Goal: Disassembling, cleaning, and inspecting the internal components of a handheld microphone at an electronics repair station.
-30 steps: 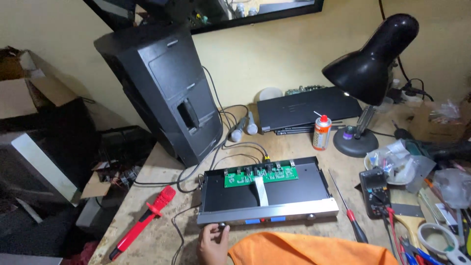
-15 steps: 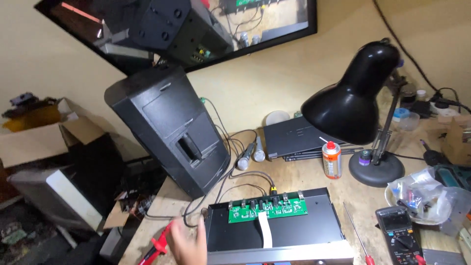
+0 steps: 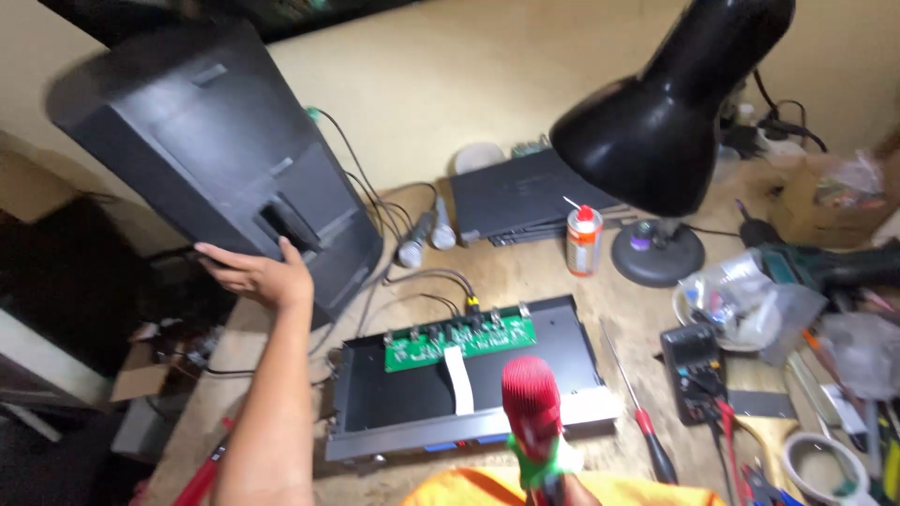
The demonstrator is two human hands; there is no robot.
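My left hand [image 3: 258, 274] open, fingers spread flat against side of big black speaker [image 3: 211, 150] at left end of surface [image 3: 525, 267]. Red-headed microphone [image 3: 531, 405] upright at bottom centre; my right hand hidden below frame edge (grip can't tell). Opened black chassis [image 3: 469, 394] with green circuit board [image 3: 459, 337] lies just beyond microphone.

Your left hand [image 3: 262, 276] has left the open amplifier chassis [image 3: 469, 389] and now rests against the black speaker [image 3: 216, 150]. A red-headed microphone [image 3: 532, 408] has come up by your chest.
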